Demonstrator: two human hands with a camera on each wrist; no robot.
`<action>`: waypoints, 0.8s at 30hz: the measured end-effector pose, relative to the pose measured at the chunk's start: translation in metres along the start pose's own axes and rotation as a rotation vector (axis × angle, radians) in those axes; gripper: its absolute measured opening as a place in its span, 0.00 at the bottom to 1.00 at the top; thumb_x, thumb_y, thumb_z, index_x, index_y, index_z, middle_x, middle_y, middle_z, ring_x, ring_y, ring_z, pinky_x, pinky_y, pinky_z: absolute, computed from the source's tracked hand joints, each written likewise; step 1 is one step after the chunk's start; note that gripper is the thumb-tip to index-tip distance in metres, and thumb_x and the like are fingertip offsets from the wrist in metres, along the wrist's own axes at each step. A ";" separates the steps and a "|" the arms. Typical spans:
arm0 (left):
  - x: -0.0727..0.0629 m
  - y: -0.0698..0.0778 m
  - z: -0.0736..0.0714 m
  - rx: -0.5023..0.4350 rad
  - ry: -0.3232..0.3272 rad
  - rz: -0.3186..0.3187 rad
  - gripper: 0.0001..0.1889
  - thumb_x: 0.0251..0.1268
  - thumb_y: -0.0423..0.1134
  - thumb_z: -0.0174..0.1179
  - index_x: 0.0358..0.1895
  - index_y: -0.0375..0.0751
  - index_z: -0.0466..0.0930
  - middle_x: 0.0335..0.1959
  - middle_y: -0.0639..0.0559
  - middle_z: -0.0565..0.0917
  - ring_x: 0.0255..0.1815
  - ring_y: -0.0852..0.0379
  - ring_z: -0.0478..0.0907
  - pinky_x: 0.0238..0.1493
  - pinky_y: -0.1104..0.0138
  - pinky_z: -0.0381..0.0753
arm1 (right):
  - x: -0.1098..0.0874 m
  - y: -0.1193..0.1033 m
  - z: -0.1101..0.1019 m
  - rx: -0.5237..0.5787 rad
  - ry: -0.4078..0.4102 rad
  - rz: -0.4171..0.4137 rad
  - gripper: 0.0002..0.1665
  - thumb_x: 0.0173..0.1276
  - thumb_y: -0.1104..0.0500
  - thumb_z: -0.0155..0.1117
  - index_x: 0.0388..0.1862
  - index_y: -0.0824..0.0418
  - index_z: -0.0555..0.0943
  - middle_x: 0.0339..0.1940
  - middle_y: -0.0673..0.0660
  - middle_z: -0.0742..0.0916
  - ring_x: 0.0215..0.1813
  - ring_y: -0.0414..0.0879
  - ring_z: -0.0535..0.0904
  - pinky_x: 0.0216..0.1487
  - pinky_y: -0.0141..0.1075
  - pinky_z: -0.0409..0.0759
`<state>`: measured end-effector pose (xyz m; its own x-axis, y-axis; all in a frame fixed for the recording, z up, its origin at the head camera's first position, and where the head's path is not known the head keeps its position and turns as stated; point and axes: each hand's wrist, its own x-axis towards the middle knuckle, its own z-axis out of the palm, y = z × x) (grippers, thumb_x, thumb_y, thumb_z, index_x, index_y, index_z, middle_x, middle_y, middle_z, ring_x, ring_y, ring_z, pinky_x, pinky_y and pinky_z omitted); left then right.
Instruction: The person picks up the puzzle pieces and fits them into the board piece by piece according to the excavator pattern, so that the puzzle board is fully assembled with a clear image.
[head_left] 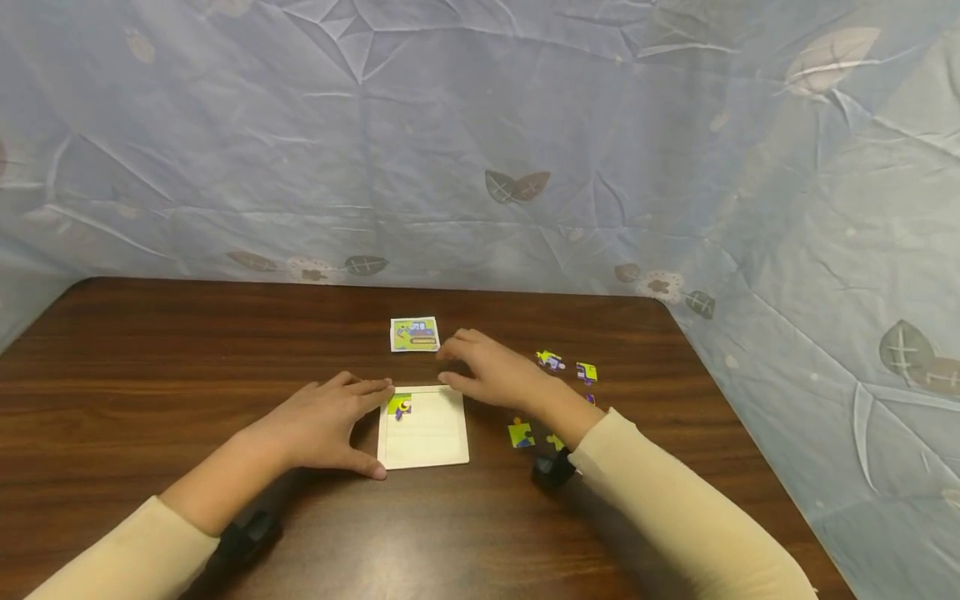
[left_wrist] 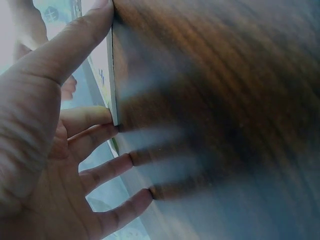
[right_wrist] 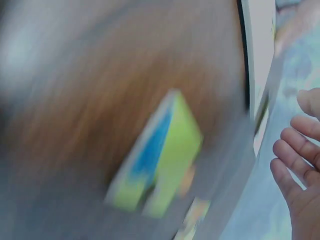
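A square, pale puzzle tray (head_left: 429, 437) lies on the table, with a green, yellow and purple jigsaw piece (head_left: 400, 407) in its upper left corner. My left hand (head_left: 318, 425) touches the tray's left side, its thumb at the near corner and its index finger at the far one; the fingers are spread. Above the tray's upper right, my right hand (head_left: 495, 371) hovers with relaxed fingers and holds nothing. Just beyond it lies a small picture card (head_left: 415, 335) of a vehicle. In the right wrist view a green and blue jigsaw piece (right_wrist: 172, 155) appears blurred.
Several loose jigsaw pieces lie right of the tray, among them a green one (head_left: 521, 433) and two farther back (head_left: 551, 361). My right forearm partly covers others. A patterned cloth (head_left: 450, 167) hangs behind the brown wooden table (head_left: 187, 350).
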<state>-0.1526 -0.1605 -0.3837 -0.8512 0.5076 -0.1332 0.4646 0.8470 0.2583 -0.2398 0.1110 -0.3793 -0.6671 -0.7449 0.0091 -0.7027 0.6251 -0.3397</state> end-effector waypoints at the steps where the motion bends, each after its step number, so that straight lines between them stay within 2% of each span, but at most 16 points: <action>1: 0.000 0.000 0.000 -0.001 -0.003 0.001 0.60 0.45 0.76 0.72 0.79 0.44 0.68 0.79 0.45 0.72 0.73 0.40 0.73 0.64 0.28 0.75 | -0.004 0.006 -0.002 0.001 0.012 0.019 0.23 0.80 0.50 0.62 0.65 0.62 0.80 0.62 0.57 0.84 0.66 0.51 0.80 0.71 0.44 0.81; 6: -0.001 0.000 -0.001 -0.006 -0.021 0.006 0.60 0.46 0.76 0.72 0.80 0.44 0.67 0.81 0.45 0.70 0.75 0.36 0.71 0.65 0.27 0.73 | -0.025 0.038 -0.011 -0.008 0.042 0.120 0.24 0.79 0.50 0.64 0.64 0.65 0.80 0.61 0.59 0.84 0.65 0.54 0.82 0.70 0.48 0.82; 13: -0.005 -0.001 0.000 -0.012 0.001 -0.006 0.60 0.46 0.76 0.72 0.81 0.47 0.65 0.81 0.48 0.69 0.77 0.39 0.69 0.68 0.27 0.70 | -0.052 0.072 -0.026 -0.032 0.023 0.265 0.26 0.77 0.49 0.66 0.62 0.66 0.80 0.59 0.62 0.84 0.61 0.57 0.82 0.65 0.52 0.83; 20: -0.007 -0.003 0.001 -0.016 0.008 -0.012 0.60 0.46 0.77 0.71 0.81 0.47 0.65 0.82 0.49 0.69 0.78 0.38 0.69 0.68 0.26 0.69 | -0.072 0.096 -0.030 -0.064 0.033 0.336 0.26 0.76 0.51 0.68 0.60 0.69 0.79 0.57 0.65 0.84 0.60 0.59 0.81 0.63 0.54 0.83; 24: -0.006 -0.003 0.002 -0.022 -0.001 -0.011 0.60 0.47 0.77 0.70 0.82 0.48 0.64 0.82 0.49 0.68 0.78 0.38 0.68 0.68 0.24 0.67 | -0.080 0.104 -0.027 -0.062 0.036 0.343 0.26 0.74 0.51 0.69 0.59 0.71 0.79 0.57 0.68 0.84 0.61 0.63 0.80 0.65 0.57 0.81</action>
<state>-0.1488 -0.1657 -0.3852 -0.8561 0.4983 -0.1370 0.4496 0.8489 0.2779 -0.2661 0.2418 -0.3896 -0.8744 -0.4812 -0.0621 -0.4493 0.8513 -0.2708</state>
